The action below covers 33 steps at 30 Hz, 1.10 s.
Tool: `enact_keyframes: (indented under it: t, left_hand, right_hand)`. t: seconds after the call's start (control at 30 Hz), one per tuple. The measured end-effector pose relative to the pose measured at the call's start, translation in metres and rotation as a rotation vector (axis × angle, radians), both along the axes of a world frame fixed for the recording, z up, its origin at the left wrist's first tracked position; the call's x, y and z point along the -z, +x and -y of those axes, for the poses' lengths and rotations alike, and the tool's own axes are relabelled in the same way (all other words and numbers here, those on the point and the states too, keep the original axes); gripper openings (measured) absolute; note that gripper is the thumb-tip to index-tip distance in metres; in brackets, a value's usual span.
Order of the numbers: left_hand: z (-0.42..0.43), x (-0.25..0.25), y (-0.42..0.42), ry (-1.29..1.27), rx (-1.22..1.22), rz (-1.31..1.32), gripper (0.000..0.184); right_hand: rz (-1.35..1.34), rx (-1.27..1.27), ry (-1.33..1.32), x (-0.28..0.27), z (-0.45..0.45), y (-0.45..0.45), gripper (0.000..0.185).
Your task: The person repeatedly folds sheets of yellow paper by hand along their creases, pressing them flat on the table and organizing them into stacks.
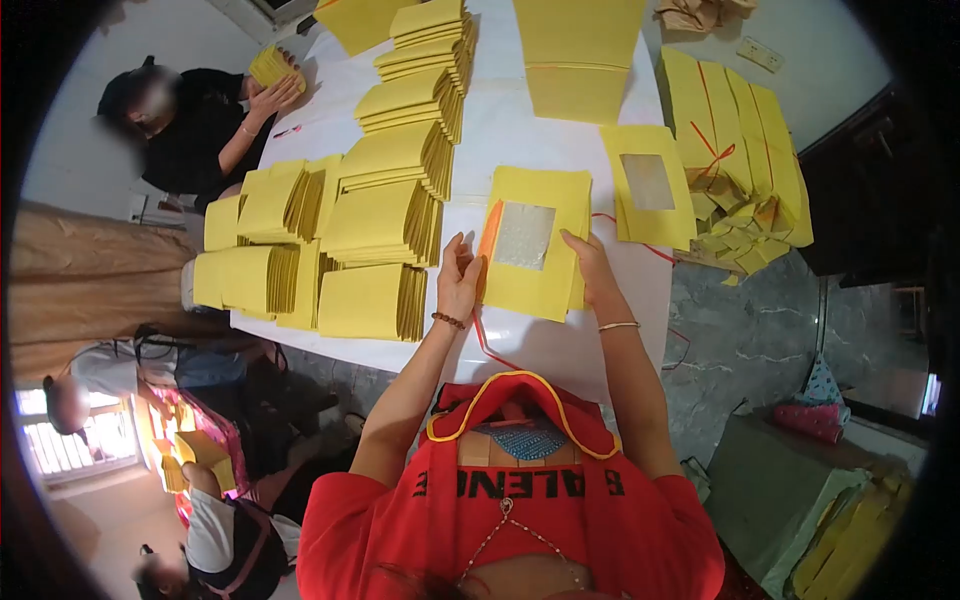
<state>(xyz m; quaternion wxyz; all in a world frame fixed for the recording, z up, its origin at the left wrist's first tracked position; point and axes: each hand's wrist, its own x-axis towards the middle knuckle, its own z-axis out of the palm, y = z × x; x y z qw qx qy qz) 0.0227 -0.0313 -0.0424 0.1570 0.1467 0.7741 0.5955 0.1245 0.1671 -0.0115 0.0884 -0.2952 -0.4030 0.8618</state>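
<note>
In front of me on the table lies a yellow paper packet (540, 282) with a pale rectangular window (524, 238) and a narrow orange strip (490, 232) along its left edge. My left hand (460, 285) rests against that left edge, fingers apart and slightly curled. My right hand (592, 268) grips the right edge, its thumb on top and its other fingers partly hidden. A red cord (488, 345) runs from beneath the packet toward me. Just to the right is another windowed yellow packet (676, 215).
Several stacks of folded yellow paper (378, 220) cover the table's left side. A large yellow piece (578, 60) stands at the far end. Tied yellow bundles (735, 150) stand at right. A co-worker (205, 125) handles yellow paper at far left; another person (235, 540) sits lower left.
</note>
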Motion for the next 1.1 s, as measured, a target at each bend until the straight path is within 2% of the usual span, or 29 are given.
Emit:
enact_keyframes:
  t: [0.07,0.17,0.2,0.27,0.3,0.37,0.43,0.5,0.6,0.77,0.9,0.97,1.1]
  left_hand:
    - [0.001,0.007,0.002,0.128,-0.004,0.108,0.052]
    - [0.002,-0.014,0.013,0.097,0.092,0.134,0.056]
    - [0.004,-0.007,0.014,0.180,0.160,0.149,0.071]
    - [0.011,-0.042,0.015,-0.334,0.405,-0.486,0.091]
    - [0.017,-0.043,0.016,-0.417,0.514,-0.517,0.102]
    - [0.020,-0.041,0.018,-0.498,0.607,-0.726,0.101]
    - [0.017,-0.038,0.014,-0.538,0.574,-0.758,0.092]
    - [0.014,-0.041,0.014,-0.559,0.555,-0.829,0.083]
    - [0.011,-0.033,0.016,-0.600,0.587,-0.739,0.076]
    - [0.011,-0.022,0.013,-0.514,0.539,-0.702,0.064]
    - [0.009,-0.030,0.018,-0.511,0.539,-0.722,0.065]
    - [0.008,-0.033,0.022,-0.616,0.545,-0.784,0.065]
    - [0.009,-0.026,0.022,-0.562,0.538,-0.778,0.065]
  right_hand:
    - [0.006,-0.015,0.010,0.006,-0.002,0.000,0.033]
    - [-0.040,0.062,-0.133,0.016,-0.004,0.000,0.034]
    - [-0.005,0.076,-0.146,0.017,-0.005,0.001,0.035]
    - [0.049,0.077,-0.169,0.019,-0.005,0.005,0.036]
    - [0.025,0.069,-0.200,0.017,-0.006,0.004,0.036]
    - [0.029,0.056,-0.249,0.020,-0.005,0.005,0.037]
    - [-0.026,0.053,-0.368,0.019,-0.010,0.002,0.034]
    - [0.023,0.080,-0.360,0.013,-0.008,0.001,0.034]
    - [0.044,0.093,-0.368,0.011,-0.007,0.006,0.037]
    - [0.019,0.119,-0.352,0.003,-0.004,0.003,0.041]
    - [-0.016,0.145,-0.315,0.001,-0.001,0.002,0.042]
    - [0.011,0.181,-0.305,0.008,0.000,0.003,0.042]
    - [-0.053,0.133,-0.378,0.022,-0.007,0.005,0.042]
